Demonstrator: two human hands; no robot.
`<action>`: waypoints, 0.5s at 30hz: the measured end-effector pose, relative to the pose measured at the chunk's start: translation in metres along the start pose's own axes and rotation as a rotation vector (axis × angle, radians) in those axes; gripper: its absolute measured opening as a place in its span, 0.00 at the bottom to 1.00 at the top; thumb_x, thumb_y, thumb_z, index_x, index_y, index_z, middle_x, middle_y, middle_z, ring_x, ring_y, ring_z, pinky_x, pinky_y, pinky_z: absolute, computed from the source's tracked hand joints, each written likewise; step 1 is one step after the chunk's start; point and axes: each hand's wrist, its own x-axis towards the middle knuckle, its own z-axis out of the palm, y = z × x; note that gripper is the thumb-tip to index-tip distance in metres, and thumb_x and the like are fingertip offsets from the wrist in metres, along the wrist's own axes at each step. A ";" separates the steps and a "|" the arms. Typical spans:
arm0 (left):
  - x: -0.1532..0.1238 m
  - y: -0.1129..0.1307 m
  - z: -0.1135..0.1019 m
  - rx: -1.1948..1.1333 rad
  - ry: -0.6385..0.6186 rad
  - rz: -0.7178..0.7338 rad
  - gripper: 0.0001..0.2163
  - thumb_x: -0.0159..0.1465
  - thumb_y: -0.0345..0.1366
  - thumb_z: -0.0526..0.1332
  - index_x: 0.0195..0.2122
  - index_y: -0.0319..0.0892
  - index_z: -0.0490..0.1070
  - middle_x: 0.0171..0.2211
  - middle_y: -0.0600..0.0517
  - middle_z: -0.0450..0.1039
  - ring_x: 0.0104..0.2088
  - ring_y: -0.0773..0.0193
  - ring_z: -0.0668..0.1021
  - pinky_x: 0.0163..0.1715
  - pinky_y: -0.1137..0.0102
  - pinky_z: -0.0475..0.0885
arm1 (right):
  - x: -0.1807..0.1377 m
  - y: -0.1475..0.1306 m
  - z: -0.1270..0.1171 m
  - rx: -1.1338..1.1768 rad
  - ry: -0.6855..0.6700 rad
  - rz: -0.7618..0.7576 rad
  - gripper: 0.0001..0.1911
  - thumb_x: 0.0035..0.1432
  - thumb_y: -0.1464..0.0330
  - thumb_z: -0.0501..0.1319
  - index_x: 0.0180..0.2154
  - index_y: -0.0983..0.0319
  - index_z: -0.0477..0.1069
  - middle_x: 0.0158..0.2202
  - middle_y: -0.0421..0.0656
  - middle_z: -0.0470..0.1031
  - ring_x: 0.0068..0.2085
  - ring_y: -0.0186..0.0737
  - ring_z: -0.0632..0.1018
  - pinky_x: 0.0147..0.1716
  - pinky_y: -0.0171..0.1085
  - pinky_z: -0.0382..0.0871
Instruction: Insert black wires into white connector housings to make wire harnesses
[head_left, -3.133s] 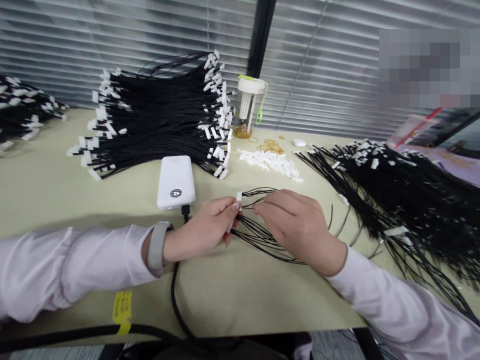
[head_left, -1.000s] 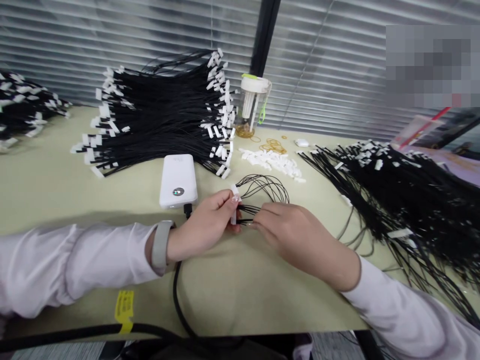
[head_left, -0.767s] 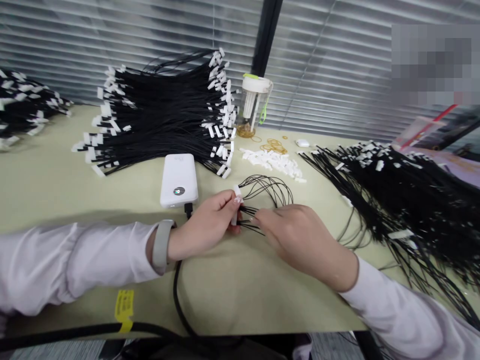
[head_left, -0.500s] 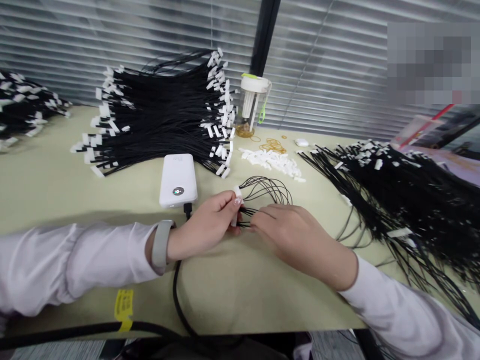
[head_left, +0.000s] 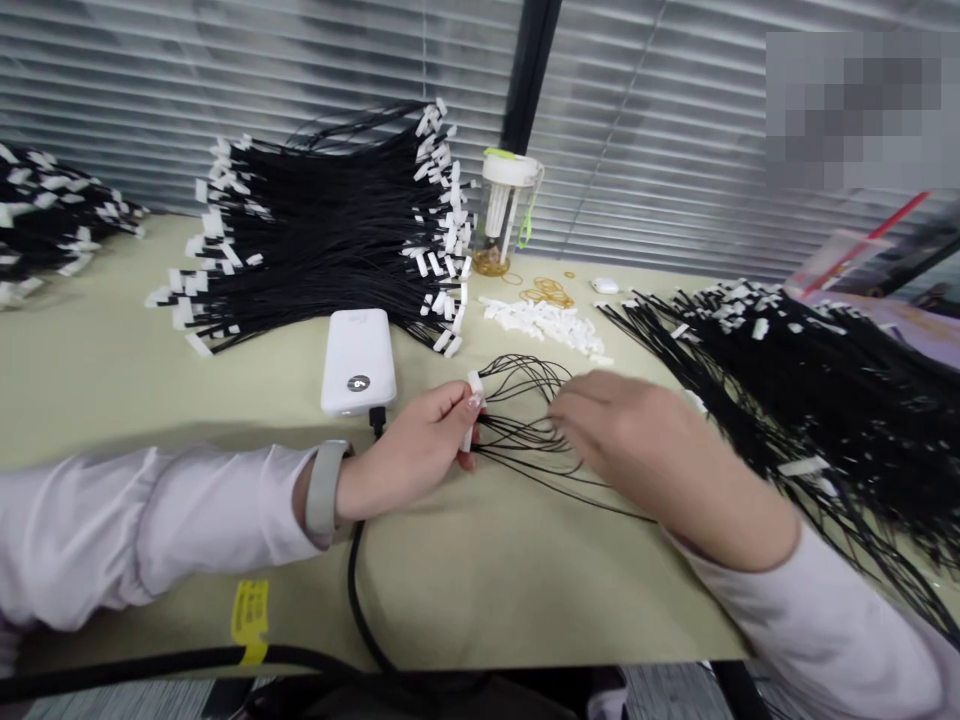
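My left hand (head_left: 420,440) is closed, with thumb and fingers pinching a white connector (head_left: 476,384) that has thin black wires (head_left: 517,432) coming out of its right side. Some wires loop up and back, while others run right in a loose fan. Over the right part of these wires is my right hand (head_left: 611,420), its fingers curled and pressed together on them. Its fingertips are partly hidden and slightly blurred. Just left of my left hand lies a white power bank (head_left: 358,360) with a black cable plugged in.
A large stack of black wire bundles with white connectors (head_left: 322,220) lies at the back. Another wire pile (head_left: 825,390) spreads on the right. Loose white connectors (head_left: 544,325), rubber bands (head_left: 547,291), a white case (head_left: 604,286) and a drink bottle (head_left: 506,210) are behind my hands.
My right hand has moved right and slightly up, away from the connector, and more of the wires now show fanned out between the hands. My left hand stays in place.
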 end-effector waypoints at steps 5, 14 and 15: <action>0.000 -0.002 0.000 -0.075 -0.018 -0.022 0.12 0.62 0.43 0.48 0.29 0.40 0.61 0.22 0.58 0.61 0.19 0.75 0.69 0.21 0.76 0.66 | -0.011 0.037 -0.007 0.015 0.475 0.497 0.07 0.51 0.70 0.57 0.31 0.61 0.74 0.22 0.40 0.70 0.24 0.33 0.70 0.24 0.34 0.58; -0.001 0.002 0.001 -0.096 -0.034 -0.062 0.12 0.62 0.43 0.48 0.28 0.40 0.61 0.22 0.58 0.61 0.19 0.75 0.68 0.21 0.76 0.66 | -0.003 0.053 -0.008 1.125 1.206 0.569 0.07 0.49 0.76 0.58 0.32 0.63 0.72 0.28 0.41 0.70 0.26 0.29 0.72 0.25 0.34 0.66; -0.001 0.002 0.001 -0.089 -0.037 -0.060 0.12 0.62 0.43 0.48 0.29 0.40 0.61 0.22 0.58 0.61 0.19 0.75 0.68 0.21 0.77 0.66 | -0.003 0.049 -0.007 1.116 1.181 0.549 0.07 0.49 0.75 0.58 0.32 0.63 0.72 0.26 0.40 0.70 0.23 0.28 0.71 0.23 0.33 0.65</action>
